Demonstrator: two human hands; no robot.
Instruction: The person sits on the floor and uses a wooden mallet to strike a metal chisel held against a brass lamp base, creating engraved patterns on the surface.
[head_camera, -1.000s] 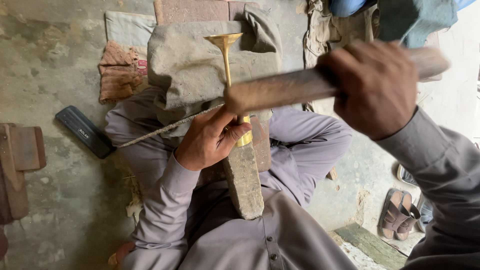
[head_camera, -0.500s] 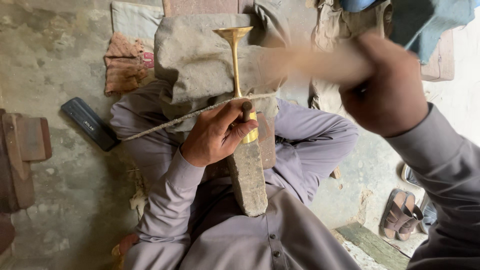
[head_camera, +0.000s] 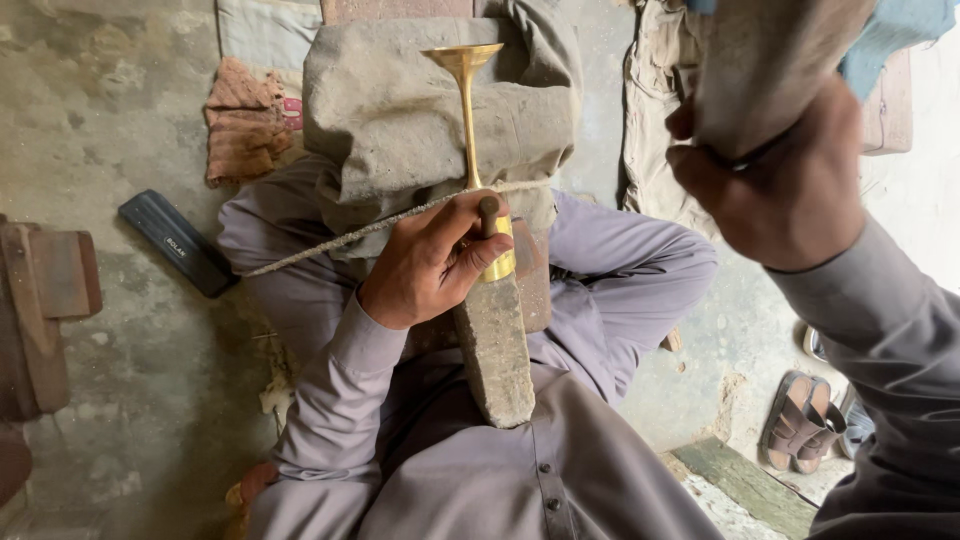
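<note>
A slim brass trumpet-shaped piece (head_camera: 467, 110) stands with its flared end up, resting against a grey cloth-covered block (head_camera: 400, 120). My left hand (head_camera: 435, 262) grips its lower gold end together with a small dark punch (head_camera: 488, 210), just above a long grey stone bar (head_camera: 495, 345) that lies across my lap. A thin rod or cord (head_camera: 350, 235) runs leftward under this hand. My right hand (head_camera: 790, 180) is raised high at the upper right, closed around the handle of a wooden mallet (head_camera: 770, 60), blurred by motion.
A dark flat case (head_camera: 175, 242) lies on the concrete floor at left, beside wooden pieces (head_camera: 45, 300). A reddish rag (head_camera: 245, 130) sits behind it. A pair of sandals (head_camera: 800, 430) and a green plank (head_camera: 745, 480) are at lower right.
My right hand has swung the mallet up from across the brass piece to high at the upper right. The left hand has kept its grip on the brass piece and punch.
</note>
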